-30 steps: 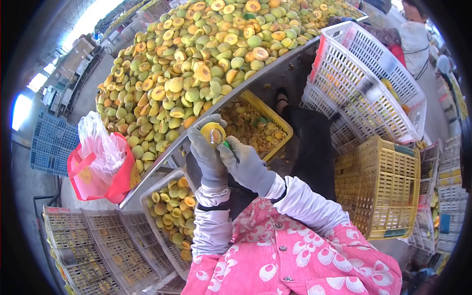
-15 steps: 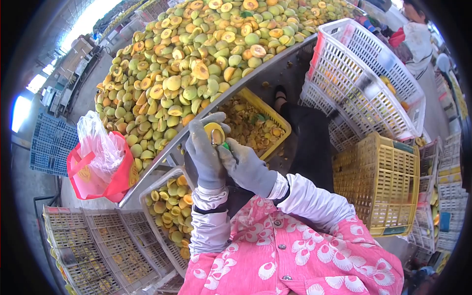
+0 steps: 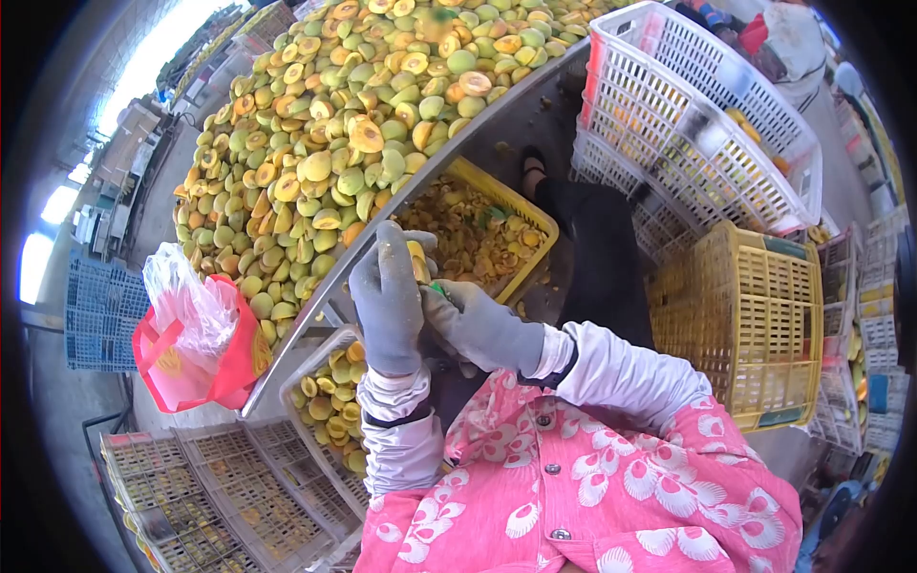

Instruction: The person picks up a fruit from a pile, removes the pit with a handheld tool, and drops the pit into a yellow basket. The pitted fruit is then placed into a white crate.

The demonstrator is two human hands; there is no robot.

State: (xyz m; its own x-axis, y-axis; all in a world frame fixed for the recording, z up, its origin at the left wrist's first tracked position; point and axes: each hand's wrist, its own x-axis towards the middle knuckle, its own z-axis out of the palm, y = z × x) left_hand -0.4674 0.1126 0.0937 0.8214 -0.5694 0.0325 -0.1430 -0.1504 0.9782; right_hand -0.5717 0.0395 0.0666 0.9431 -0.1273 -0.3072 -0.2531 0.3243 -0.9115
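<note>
My gloved left hand (image 3: 387, 301) is closed around a yellow apricot half (image 3: 417, 260), whose cut side now faces mostly sideways. My gloved right hand (image 3: 487, 325) is close beside it, fingers wrapped round a small green-handled tool (image 3: 437, 286). Only a bit of green shows at the thumb; the tool's working end is hidden by the fruit and fingers. Below and beyond the hands stands a yellow crate (image 3: 549, 250) with fruit scraps in it. A big heap of halved apricots (image 3: 315, 167) lies on the sloping-edged metal table in front.
A light crate of apricot halves (image 3: 330, 401) stands left of my lap. White crates (image 3: 659, 105) and a yellow crate (image 3: 764, 325) are stacked on the right. A red bag (image 3: 224, 363) hangs at the table's left corner. Another person's clothing (image 3: 793, 48) shows at top right.
The apricot half has turned in my left hand, from its open cut face showing to a narrow edge. The view has shifted slightly; both hands keep their hold.
</note>
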